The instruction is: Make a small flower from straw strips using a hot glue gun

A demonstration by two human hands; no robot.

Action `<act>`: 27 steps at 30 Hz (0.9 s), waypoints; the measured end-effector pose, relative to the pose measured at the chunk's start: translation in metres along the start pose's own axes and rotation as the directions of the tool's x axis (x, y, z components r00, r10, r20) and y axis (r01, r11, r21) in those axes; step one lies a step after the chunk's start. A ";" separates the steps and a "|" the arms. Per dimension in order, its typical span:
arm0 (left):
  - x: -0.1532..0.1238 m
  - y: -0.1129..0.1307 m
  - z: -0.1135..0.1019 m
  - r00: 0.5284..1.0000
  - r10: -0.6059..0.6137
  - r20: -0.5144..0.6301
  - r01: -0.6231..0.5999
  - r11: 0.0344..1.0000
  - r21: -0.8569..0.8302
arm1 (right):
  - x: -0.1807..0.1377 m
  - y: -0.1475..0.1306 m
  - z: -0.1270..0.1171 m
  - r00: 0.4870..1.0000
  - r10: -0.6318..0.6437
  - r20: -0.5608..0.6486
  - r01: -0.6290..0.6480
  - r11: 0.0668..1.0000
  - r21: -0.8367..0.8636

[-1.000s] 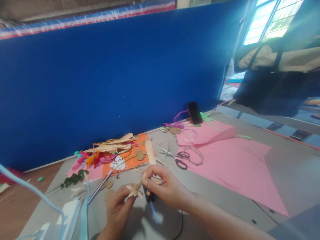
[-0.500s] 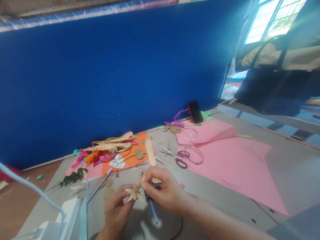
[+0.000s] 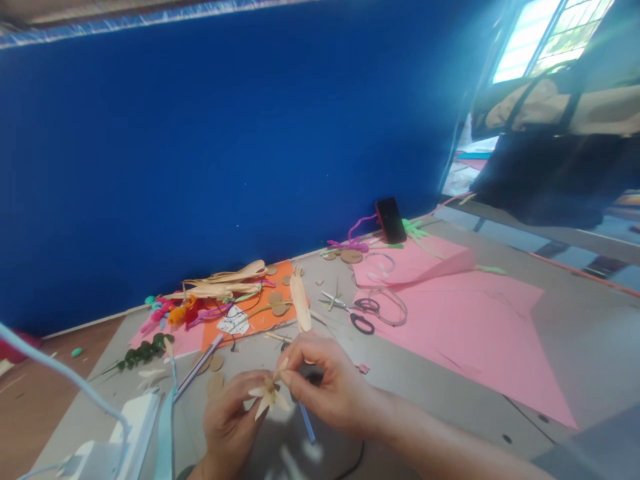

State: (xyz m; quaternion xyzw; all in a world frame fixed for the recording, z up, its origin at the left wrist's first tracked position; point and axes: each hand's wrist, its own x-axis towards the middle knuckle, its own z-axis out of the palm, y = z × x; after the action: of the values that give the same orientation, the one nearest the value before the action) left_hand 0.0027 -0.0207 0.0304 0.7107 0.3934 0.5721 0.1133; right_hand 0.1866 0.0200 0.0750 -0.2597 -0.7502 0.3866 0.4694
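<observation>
Near the front of the table, my left hand pinches a small cream flower with pointed petals, which look like dried husk. My right hand meets it from the right, thumb and forefinger closed on a pale petal at the flower's edge. Below my right hand a dark tool with a light blue stick-like end lies on the table, mostly covered by the hand. Just beyond my right hand is a strip of dried husk.
Black-handled scissors lie beside pink paper on the right. Orange paper bears husk bundles and cardboard discs. A phone leans against the blue partition. A white power strip and cable stand at the left.
My two hands have come slightly closer together around the flower, which has shifted a little and turned its petals more downward. The view has tilted slightly.
</observation>
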 end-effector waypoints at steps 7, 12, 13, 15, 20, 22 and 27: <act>0.001 0.000 0.000 1.000 0.002 -0.011 -0.002 1.000 0.025 | -0.002 0.003 0.001 0.998 -0.067 0.006 0.067 0.997 -0.044; 0.001 0.000 0.000 1.000 -0.003 -0.008 0.003 1.000 0.022 | -0.002 0.003 0.001 0.997 -0.080 0.020 0.080 0.996 -0.046; 0.001 -0.001 0.000 1.000 -0.009 -0.005 0.009 1.000 0.018 | -0.002 0.003 0.001 0.997 -0.081 0.022 0.081 0.996 -0.048; 0.001 0.000 0.000 1.000 -0.023 0.003 0.023 1.000 0.012 | -0.002 0.002 0.001 0.997 -0.077 0.023 0.078 0.996 -0.051; 0.003 0.003 0.001 0.998 -0.059 -0.016 0.059 0.998 0.003 | -0.002 0.000 0.000 0.998 -0.055 0.023 0.056 0.997 -0.047; 0.004 0.003 0.002 0.998 -0.066 -0.020 0.066 0.998 -0.001 | -0.003 0.001 0.000 0.998 -0.051 0.027 0.052 0.998 -0.047; 0.002 0.002 0.002 0.996 -0.093 -0.004 0.092 0.995 -0.023 | -0.003 0.003 0.001 0.999 -0.023 0.046 0.024 0.999 -0.030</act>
State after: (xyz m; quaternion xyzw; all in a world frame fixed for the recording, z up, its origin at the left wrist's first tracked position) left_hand 0.0054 -0.0197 0.0322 0.6890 0.4197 0.5724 0.1467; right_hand 0.1867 0.0194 0.0704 -0.2492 -0.7697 0.3753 0.4524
